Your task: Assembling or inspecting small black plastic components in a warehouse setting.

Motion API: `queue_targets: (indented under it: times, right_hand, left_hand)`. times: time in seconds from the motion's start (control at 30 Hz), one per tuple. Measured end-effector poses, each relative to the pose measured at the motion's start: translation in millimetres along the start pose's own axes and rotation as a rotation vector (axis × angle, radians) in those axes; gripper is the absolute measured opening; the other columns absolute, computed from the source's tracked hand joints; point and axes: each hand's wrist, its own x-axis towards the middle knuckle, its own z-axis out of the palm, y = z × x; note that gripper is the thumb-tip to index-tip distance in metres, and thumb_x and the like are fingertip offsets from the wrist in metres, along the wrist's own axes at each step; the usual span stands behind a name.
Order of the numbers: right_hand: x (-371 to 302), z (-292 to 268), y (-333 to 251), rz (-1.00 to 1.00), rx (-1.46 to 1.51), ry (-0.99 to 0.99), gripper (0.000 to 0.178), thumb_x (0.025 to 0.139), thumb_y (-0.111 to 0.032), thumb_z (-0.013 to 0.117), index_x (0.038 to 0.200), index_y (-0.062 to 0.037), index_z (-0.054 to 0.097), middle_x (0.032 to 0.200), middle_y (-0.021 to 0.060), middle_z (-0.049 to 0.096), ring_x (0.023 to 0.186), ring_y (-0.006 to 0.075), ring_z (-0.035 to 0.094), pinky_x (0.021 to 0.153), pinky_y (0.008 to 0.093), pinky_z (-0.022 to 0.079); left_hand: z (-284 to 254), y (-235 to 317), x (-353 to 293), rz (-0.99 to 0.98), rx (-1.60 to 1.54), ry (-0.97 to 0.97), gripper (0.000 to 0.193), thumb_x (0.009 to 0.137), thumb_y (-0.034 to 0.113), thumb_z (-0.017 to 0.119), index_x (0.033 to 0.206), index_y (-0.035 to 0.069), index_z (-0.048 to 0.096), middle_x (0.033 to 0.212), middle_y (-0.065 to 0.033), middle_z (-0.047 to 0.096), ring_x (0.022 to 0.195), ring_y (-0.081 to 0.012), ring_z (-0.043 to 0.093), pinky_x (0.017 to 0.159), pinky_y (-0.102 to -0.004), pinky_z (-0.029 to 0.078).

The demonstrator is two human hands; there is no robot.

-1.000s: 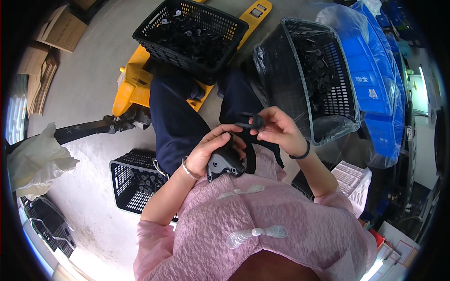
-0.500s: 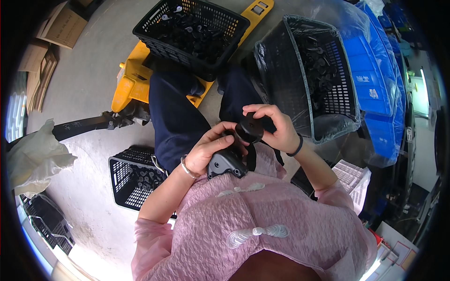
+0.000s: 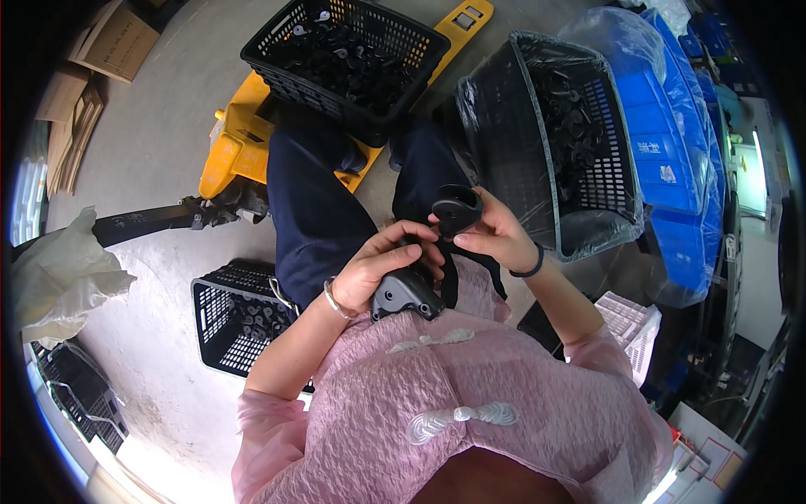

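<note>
My left hand (image 3: 382,262) is closed round a black moulded plastic housing (image 3: 406,294) with round holes, held against my lap. Just to the right, my right hand (image 3: 495,233) grips a round black plastic part (image 3: 457,212) between thumb and fingers. Its rim faces up and its hollow or grooved side shows. The two parts are apart, with only a small gap between the hands. My left fingers hide the far end of the housing.
Ahead, a black crate (image 3: 353,97) of black parts rests on a yellow pallet jack (image 3: 239,139). A plastic-lined crate (image 3: 550,160) of parts stands at right, beside blue bins (image 3: 663,151). Another black crate (image 3: 231,357) sits at lower left. Cardboard boxes (image 3: 117,42) lean at far left.
My right hand has drawn the round part slightly up and away from the housing and turned it, so its other side shows. My left hand stays nearly still.
</note>
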Motion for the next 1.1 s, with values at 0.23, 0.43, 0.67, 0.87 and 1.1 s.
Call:
queue_targets:
  times: [0.23,0.43,0.67,0.87,1.1]
  right_hand:
    - [-1.7,4.6,-24.7,-0.312,-0.816,0.077,0.032,0.07,0.004,0.061,0.099,-0.0032,0.051,0.102,0.0074,0.054,0.09,0.0198,0.057,0.078,0.0292,0.046]
    - [-5.1,10.1,-43.0,-0.457,-1.012,0.04,0.032,0.066,0.005,0.061,0.096,-0.0056,0.054,0.098,0.0072,0.054,0.089,0.0252,0.056,0.074,0.0325,0.047]
    - [-3.9,7.9,-51.6,-0.409,-0.925,0.0,0.033,0.067,0.003,0.064,0.098,-0.0048,0.055,0.099,0.0084,0.055,0.091,0.0251,0.056,0.076,0.0324,0.047]
    - [-4.8,6.3,-53.9,-0.336,-0.857,0.02,0.03,0.07,-0.004,0.068,0.097,-0.0035,0.056,0.089,0.0065,0.059,0.08,0.0191,0.06,0.07,0.0272,0.047]
    - [-3.2,-0.4,-42.4,0.142,-0.257,0.218,0.025,0.081,-0.023,0.064,0.084,0.0005,0.058,0.069,0.0043,0.06,0.061,0.0071,0.057,0.058,0.0175,0.046]
  left_hand:
    - [2.8,-1.1,-1.6,0.003,-0.075,0.037,0.024,0.088,0.019,0.052,0.106,0.003,0.048,0.091,-0.0128,0.059,0.082,-0.0219,0.062,0.071,-0.0326,0.053]
    - [2.6,-0.4,-2.3,-0.015,0.012,0.11,0.036,0.086,0.024,0.052,0.111,0.0,0.044,0.09,-0.0154,0.059,0.08,-0.025,0.062,0.073,-0.0336,0.052]
    - [1.0,0.5,0.2,-0.063,0.013,0.119,0.037,0.087,0.031,0.048,0.108,0.001,0.046,0.088,-0.0154,0.059,0.078,-0.0244,0.062,0.069,-0.0326,0.052]
    - [1.4,-1.4,-0.2,-0.06,0.028,0.138,0.04,0.088,0.036,0.045,0.108,0.002,0.046,0.086,-0.0154,0.059,0.076,-0.0233,0.061,0.067,-0.0319,0.052]
    - [-1.3,-2.8,0.3,-0.069,-0.022,0.136,0.029,0.088,0.023,0.049,0.108,0.002,0.046,0.088,-0.0158,0.059,0.079,-0.0255,0.062,0.072,-0.0346,0.052]
